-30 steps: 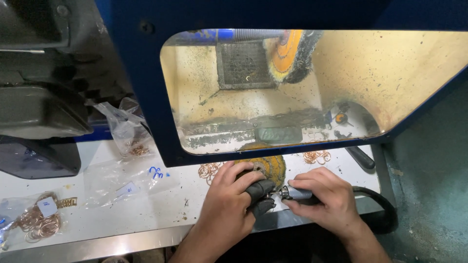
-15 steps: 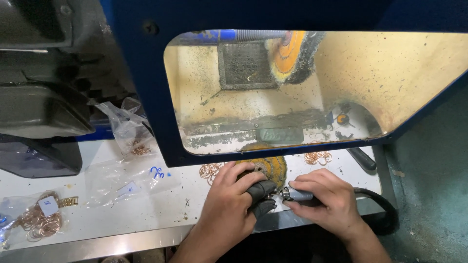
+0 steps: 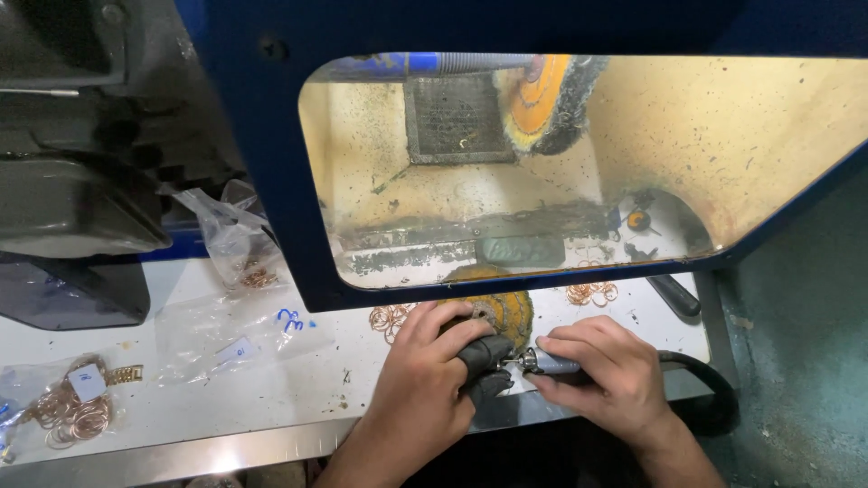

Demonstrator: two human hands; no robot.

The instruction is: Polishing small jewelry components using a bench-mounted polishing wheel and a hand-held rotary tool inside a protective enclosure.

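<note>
My left hand rests on the white bench with its thumb and forefinger in dark finger covers, pinching a small piece at the tool's tip; the piece itself is too small to make out. My right hand grips a slim metal rotary handpiece, its tip pointing left at my left fingertips. A black hose runs from the handpiece to the right. A yellow buffing wheel lies on the bench just behind my left fingers.
A blue hood with a dirty window stands above the hands, with an orange polishing wheel inside. Copper-coloured rings lie loose on the bench. Clear bags and a bagged bundle of rings are at the left.
Both hands stay at the same spot at the bench's front edge; only slight shifts of the fingers and the view.
</note>
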